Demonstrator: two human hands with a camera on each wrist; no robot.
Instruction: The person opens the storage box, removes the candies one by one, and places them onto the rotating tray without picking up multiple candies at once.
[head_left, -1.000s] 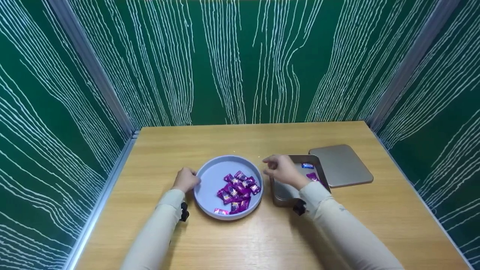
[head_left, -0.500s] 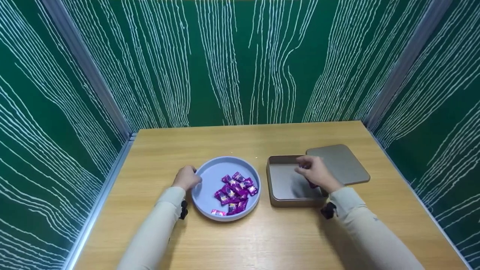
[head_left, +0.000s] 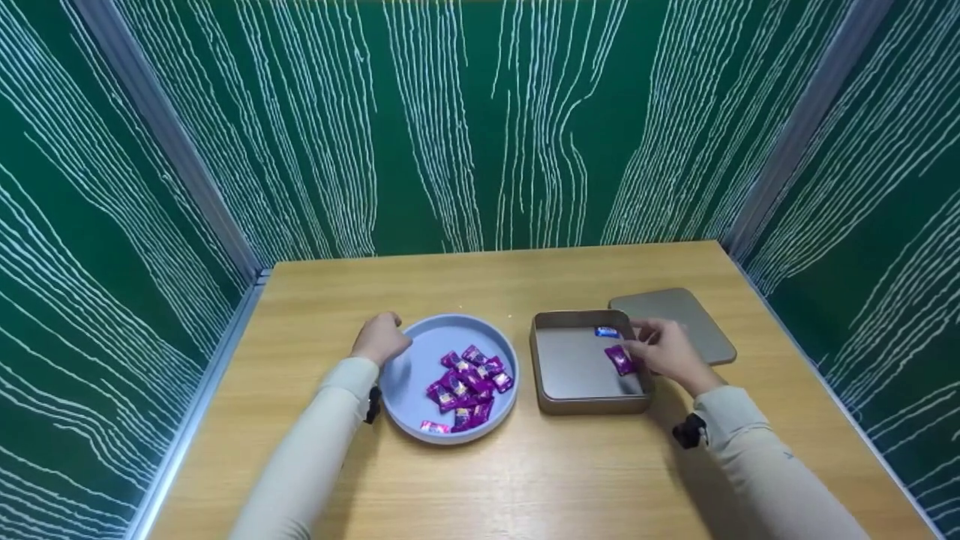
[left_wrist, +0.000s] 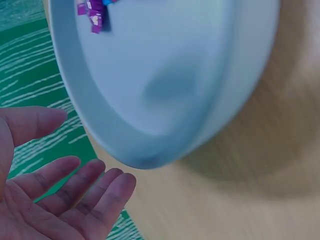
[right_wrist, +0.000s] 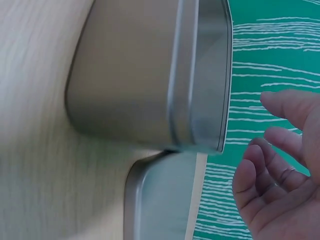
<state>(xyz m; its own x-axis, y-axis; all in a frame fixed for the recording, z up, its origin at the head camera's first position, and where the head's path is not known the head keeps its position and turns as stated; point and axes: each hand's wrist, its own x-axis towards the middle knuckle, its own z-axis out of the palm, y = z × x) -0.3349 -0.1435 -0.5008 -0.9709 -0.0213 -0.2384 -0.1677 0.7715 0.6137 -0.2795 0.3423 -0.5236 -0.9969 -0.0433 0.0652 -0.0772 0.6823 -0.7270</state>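
A round pale blue tray point(head_left: 405, 412) holds a pile of purple-wrapped candies point(head_left: 469, 382), with one pink candy point(head_left: 435, 427) at its near edge. My left hand point(head_left: 381, 339) is at the tray's left rim. In the left wrist view its fingers point(left_wrist: 75, 185) are relaxed, apart from the rim, and hold nothing. Right of the tray stands a square metal tin point(head_left: 592, 405) with a blue candy point(head_left: 607, 331) and a purple candy point(head_left: 619, 360) inside. My right hand point(head_left: 670, 352) is at the tin's right rim. Its fingers point(right_wrist: 245, 180), loosely bent in the right wrist view, hold nothing.
The tin's flat lid point(head_left: 694, 322) lies behind and to the right of the tin, partly behind my right hand. All stand on a wooden table point(head_left: 495, 495). Green panels point(head_left: 435, 127) with white lines rise at the back and sides.
My right hand has moved rightward from between tray and tin, across the tin to its right rim, uncovering the candies there. My left hand has shifted slightly up and away from the tray's rim.
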